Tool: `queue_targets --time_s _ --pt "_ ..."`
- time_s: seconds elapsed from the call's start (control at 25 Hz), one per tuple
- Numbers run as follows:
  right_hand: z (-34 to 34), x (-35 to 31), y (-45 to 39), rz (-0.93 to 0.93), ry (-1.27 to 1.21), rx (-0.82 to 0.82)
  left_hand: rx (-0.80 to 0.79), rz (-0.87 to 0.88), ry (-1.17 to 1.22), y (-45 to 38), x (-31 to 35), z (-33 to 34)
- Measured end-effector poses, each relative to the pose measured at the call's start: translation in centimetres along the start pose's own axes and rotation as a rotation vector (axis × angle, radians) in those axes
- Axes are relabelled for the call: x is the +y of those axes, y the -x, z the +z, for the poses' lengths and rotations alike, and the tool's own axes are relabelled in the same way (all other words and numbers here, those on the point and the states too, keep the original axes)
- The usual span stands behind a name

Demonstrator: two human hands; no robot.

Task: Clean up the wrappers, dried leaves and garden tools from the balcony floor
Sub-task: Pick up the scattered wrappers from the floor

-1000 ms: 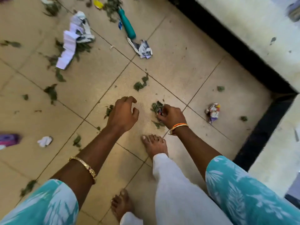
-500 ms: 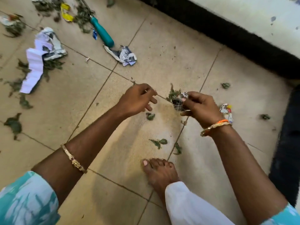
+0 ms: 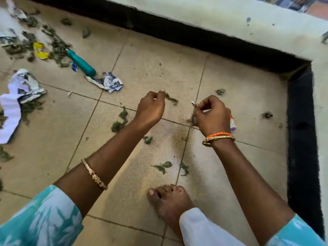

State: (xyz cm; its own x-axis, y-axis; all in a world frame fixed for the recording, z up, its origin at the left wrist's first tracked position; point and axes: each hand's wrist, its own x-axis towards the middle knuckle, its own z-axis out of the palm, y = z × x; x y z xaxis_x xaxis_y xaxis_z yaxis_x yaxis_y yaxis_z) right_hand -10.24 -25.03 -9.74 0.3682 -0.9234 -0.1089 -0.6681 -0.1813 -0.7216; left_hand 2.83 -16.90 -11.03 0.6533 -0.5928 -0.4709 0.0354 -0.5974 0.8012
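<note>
wrapper (image 3: 195,104) mostly hidden in right hand (image 3: 212,115) | white paper (image 3: 9,110) — cut by left edge

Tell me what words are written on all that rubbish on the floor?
None can be read.
Crumpled printed paper: print too blurred.
Bigger crumpled paper: print too blurred.
Yellow wrapper: no letters legible.
Wrapper in the right hand: mostly hidden.

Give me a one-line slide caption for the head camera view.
Right hand grips gathered litter while left hand pinches a leaf above the balcony floor.
</note>
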Motion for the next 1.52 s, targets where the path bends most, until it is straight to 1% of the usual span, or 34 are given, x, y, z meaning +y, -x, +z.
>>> queue_targets --time_s 0.04,0.08,0.12,0.16,0.2,0.24,0.28,0.32,0.36,0.4,0.44,0.48,0.52,0.6,0.64,0.68,0.72,0.8,0.92,0.96,1.0,1.04,1.12,1.2,1.24,1.28,1.32,1.4,1.44,1.52 --pt "-0.4 0.1 -0.1 0.007 -0.026 0.016 0.057 0.036 -0.030 0.1 0.3 0.3" --pt "-0.6 0.3 -0.3 0.075 -0.165 -0.014 0.068 0.039 -0.004 0.1 0.6 0.5" --pt "-0.7 0.2 -0.2 0.170 -0.342 -0.068 0.021 0.004 0.080 0.0 0.8 0.7" --pt "-0.5 0.2 0.0 0.231 -0.479 -0.092 -0.078 -0.059 0.187 0.0 1.3 1.1" --pt "-0.1 0.3 0.2 0.221 -0.537 -0.095 -0.204 -0.124 0.272 0.2 1.8 1.6" --pt "0.5 0.4 0.4 0.163 -0.499 -0.114 -0.305 -0.158 0.320 0.6 2.1 2.5" --pt "0.9 0.7 0.8 0.085 -0.417 -0.183 -0.349 -0.153 0.321 1.0 2.2 3.5" --pt "1.1 1.1 1.2 0.006 -0.323 -0.257 -0.337 -0.133 0.303 1.2 2.1 4.4" --pt "0.8 1.5 1.2 -0.029 -0.253 -0.283 -0.302 -0.125 0.282 1.4 2.1 5.1" --pt "0.2 2.0 1.0 -0.014 -0.226 -0.248 -0.265 -0.140 0.262 1.3 1.9 5.5" --pt "-0.7 2.8 0.6 0.007 -0.183 -0.154 -0.242 -0.169 0.243 1.0 1.6 5.4" --pt "-1.6 3.9 0.0 0.020 -0.074 -0.053 -0.226 -0.202 0.236 0.5 1.4 5.2" --pt "-2.5 5.2 -0.7 0.041 0.091 -0.010 -0.209 -0.239 0.249 -0.1 1.2 4.9" --pt "-3.5 8.1 -1.8 0.133 0.396 -0.114 -0.146 -0.288 0.272 -0.9 1.1 4.3" --pt "-3.3 9.4 -2.1 0.148 0.464 -0.161 -0.115 -0.299 0.270 -1.2 1.1 4.1" --pt "-2.8 10.4 -2.3 0.129 0.457 -0.163 -0.098 -0.306 0.258 -1.3 1.0 4.0" --pt "-2.3 11.1 -2.3 0.094 0.422 -0.125 -0.096 -0.309 0.231 -1.5 1.0 3.9" --pt "-1.6 11.5 -2.2 0.030 0.318 -0.002 -0.094 -0.320 0.176 -1.6 0.6 3.6" --pt "-1.7 10.6 -2.5 -0.001 0.117 0.149 -0.103 -0.298 0.217 -1.9 -0.3 3.0" --pt "-1.7 9.7 -2.5 0.009 0.032 0.163 -0.117 -0.273 0.239 -2.0 -0.5 2.8" --pt "-1.7 8.5 -2.6 0.028 -0.068 0.147 -0.131 -0.245 0.271 -2.0 -0.4 2.5" --pt "-1.6 7.0 -2.7 0.051 -0.183 0.096 -0.135 -0.225 0.322 -2.1 -0.3 2.2" --pt "-0.8 3.4 -2.8 0.082 -0.403 -0.087 -0.129 -0.205 0.476 -2.0 0.2 1.1" --pt "0.6 0.2 -2.7 0.090 -0.507 -0.315 -0.110 -0.203 0.623 -1.6 0.6 -0.4" --pt "1.6 -1.1 -2.6 0.068 -0.493 -0.389 -0.114 -0.208 0.652 -1.2 0.6 -1.3" --pt "2.7 -2.1 -2.4 0.026 -0.448 -0.426 -0.118 -0.212 0.656 -1.0 0.4 -2.1" --pt "3.9 -3.0 -2.0 -0.028 -0.395 -0.434 -0.129 -0.219 0.630 -0.7 0.4 -2.9" --pt "6.4 -4.8 -1.6 -0.133 -0.278 -0.426 -0.081 -0.215 0.518 -0.1 -0.2 -4.5" --pt "7.4 -5.7 -1.7 -0.168 -0.237 -0.430 -0.014 -0.223 0.465 -0.1 -0.7 -5.3" --pt "9.2 -7.6 -2.2 -0.210 -0.254 -0.510 0.177 -0.297 0.449 -0.2 -1.8 -7.4"
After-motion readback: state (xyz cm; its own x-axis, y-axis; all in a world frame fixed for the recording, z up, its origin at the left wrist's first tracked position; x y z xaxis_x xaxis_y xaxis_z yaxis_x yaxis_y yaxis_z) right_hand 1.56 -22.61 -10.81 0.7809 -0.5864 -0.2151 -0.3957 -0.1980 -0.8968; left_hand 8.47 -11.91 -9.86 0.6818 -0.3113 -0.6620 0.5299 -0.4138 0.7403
